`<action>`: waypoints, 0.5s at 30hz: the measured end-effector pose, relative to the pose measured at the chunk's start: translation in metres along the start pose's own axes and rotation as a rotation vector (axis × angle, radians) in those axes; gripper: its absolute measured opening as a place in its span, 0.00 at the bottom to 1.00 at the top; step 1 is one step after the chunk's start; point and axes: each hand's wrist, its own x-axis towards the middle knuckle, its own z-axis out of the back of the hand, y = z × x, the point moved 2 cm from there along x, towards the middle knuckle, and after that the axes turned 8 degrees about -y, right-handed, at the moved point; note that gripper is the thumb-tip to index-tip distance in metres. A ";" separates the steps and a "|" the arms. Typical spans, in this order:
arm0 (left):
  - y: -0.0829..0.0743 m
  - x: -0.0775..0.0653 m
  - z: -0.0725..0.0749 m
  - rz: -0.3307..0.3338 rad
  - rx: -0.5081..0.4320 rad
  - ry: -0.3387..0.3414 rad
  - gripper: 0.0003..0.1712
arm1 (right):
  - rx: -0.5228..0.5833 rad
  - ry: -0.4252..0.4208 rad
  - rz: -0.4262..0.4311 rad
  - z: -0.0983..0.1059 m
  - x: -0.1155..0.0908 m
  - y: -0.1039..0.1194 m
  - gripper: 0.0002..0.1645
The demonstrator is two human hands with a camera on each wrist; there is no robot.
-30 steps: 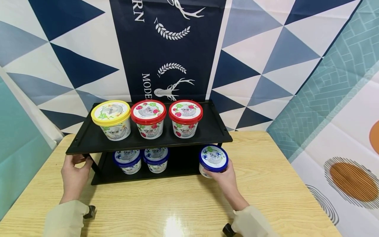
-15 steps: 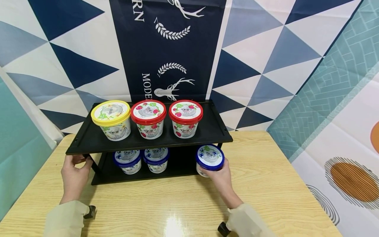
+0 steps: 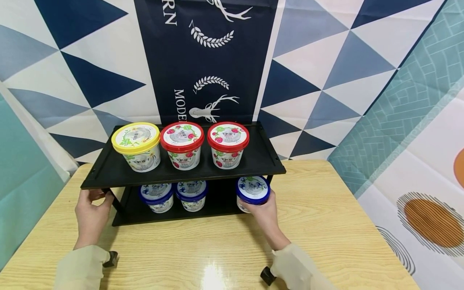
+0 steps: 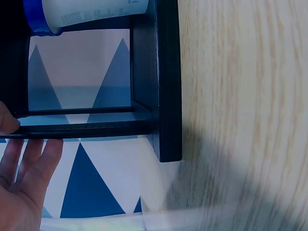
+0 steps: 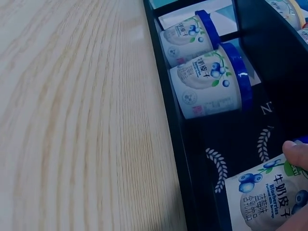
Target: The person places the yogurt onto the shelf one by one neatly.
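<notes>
A black two-tier shelf rack (image 3: pixel 203 174) stands on the wooden table. My left hand (image 3: pixel 92 215) pinches its front left post (image 4: pixel 91 130), thumb on one side and fingers on the other. With my right hand (image 3: pixel 266 217) I grip a blue-lidded blueberry milk cup (image 3: pixel 253 189) at the right end of the lower tier. Its printed side (image 5: pixel 269 192) faces the right wrist camera; whether its base rests on the tier cannot be seen. Two more blue-lidded cups, a left one (image 3: pixel 156 197) and a right one (image 3: pixel 191 195), sit side by side on the lower tier.
On the upper tier stand a yellow-lidded cup (image 3: pixel 135 145) and two red-lidded cups, one in the middle (image 3: pixel 182 145) and one to its right (image 3: pixel 228 145). A patterned cloth backdrop (image 3: pixel 297 92) hangs behind. The table (image 3: pixel 174 249) extends in front of the rack.
My right hand has moved left and slightly up in the head view, bringing the blue-lidded cup further onto the lower tier. The left hand has stayed on the rack.
</notes>
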 end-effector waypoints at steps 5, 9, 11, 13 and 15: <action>0.000 0.000 0.000 0.013 0.011 0.005 0.20 | -0.013 0.002 0.004 -0.006 0.002 -0.001 0.58; -0.001 0.000 0.000 0.011 0.007 0.003 0.20 | -0.019 -0.006 0.018 -0.010 0.002 0.000 0.58; -0.001 0.000 0.000 0.005 0.004 0.001 0.20 | -0.025 -0.013 0.021 -0.011 0.002 0.000 0.58; -0.001 0.000 0.000 0.000 0.003 -0.001 0.20 | -0.030 -0.016 0.021 -0.013 0.003 0.001 0.59; -0.001 0.000 -0.001 -0.003 0.002 -0.002 0.20 | -0.037 -0.017 0.024 -0.014 0.003 0.001 0.59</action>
